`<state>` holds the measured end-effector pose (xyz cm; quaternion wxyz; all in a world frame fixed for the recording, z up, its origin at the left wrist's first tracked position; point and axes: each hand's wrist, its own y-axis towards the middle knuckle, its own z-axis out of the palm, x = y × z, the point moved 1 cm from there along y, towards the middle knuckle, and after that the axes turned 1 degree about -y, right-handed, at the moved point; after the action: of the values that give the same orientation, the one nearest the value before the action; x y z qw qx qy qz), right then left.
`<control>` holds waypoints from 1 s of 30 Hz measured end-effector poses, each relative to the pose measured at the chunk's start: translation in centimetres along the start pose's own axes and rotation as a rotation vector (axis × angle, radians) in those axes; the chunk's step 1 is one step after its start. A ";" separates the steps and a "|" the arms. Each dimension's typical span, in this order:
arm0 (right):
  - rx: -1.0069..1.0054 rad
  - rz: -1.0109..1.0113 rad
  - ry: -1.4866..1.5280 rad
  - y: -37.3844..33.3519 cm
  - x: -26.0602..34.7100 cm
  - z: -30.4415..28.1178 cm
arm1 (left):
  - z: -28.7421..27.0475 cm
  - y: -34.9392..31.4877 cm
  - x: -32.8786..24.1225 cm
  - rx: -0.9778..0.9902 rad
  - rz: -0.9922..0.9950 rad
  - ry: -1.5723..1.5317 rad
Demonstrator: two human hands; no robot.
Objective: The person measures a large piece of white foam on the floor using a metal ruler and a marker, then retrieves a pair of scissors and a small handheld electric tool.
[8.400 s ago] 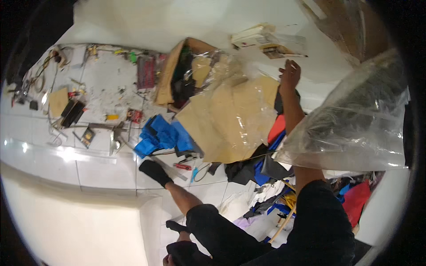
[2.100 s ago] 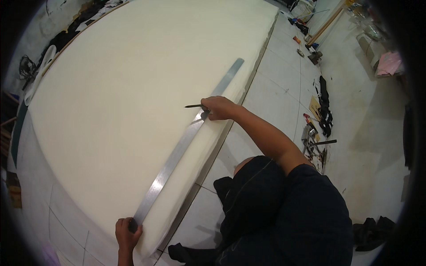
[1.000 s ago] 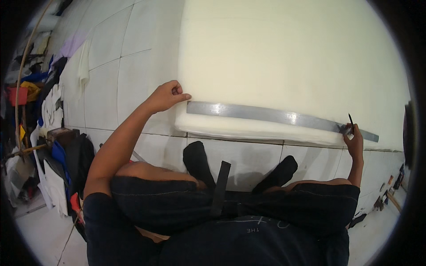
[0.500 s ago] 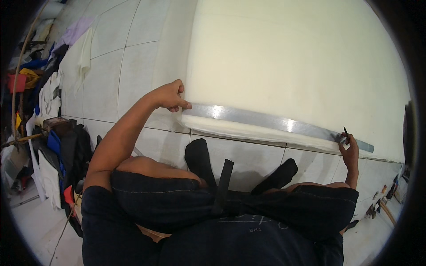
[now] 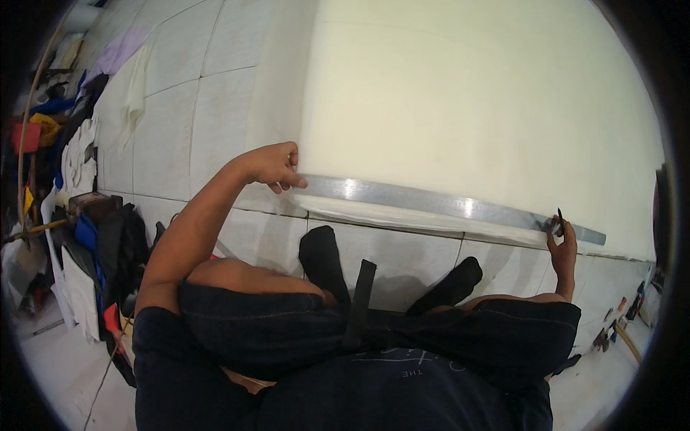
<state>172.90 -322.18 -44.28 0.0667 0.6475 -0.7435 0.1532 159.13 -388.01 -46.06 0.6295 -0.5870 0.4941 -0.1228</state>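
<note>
A long metal ruler point(image 5: 402, 195) lies across a pale cream sheet of fabric point(image 5: 467, 93), close to its near edge. My left hand point(image 5: 275, 167) is at the ruler's left end, its thumb on the tip and its other fingers bent at the fabric's side edge. Toward the other end, my right hand point(image 5: 563, 248) touches the ruler with its fingertips. A thin dark pen point(image 5: 560, 218) sticks up from those fingers. Below the ruler, a narrow strip of the fabric's layered near edge point(image 5: 402, 219) shows.
Under the fabric is a floor of pale tiles point(image 5: 169, 108). My feet in black socks point(image 5: 323, 262) rest just short of the fabric. Mixed cloth scraps point(image 5: 79, 158) pile up at the left, beside a dark box point(image 5: 95, 203). Small tools point(image 5: 624, 327) lie at the far right.
My left hand and the ruler's left end have come slightly nearer to me, so the fabric strip below is narrower there. My right hand has shifted only a little.
</note>
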 end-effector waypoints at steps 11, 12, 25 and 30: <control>-0.214 0.135 0.083 -1.3 -4.9 4.3 | -0.2 3.1 1.1 -0.064 -0.016 -0.071; -0.166 0.157 0.123 -0.3 -2.5 3.6 | -0.2 2.3 1.1 -0.005 0.066 -0.140; -0.014 -0.005 0.052 -0.8 -2.6 -1.3 | 0.7 2.1 1.5 -0.010 0.007 -0.095; 0.009 0.009 0.086 0.1 -3.0 -1.6 | 0.7 0.6 -0.5 0.081 0.004 -0.014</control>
<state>173.14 -318.88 -43.68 0.0951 0.6372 -0.7422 0.1846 159.13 -387.03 -46.49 0.6565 -0.5609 0.4854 -0.1374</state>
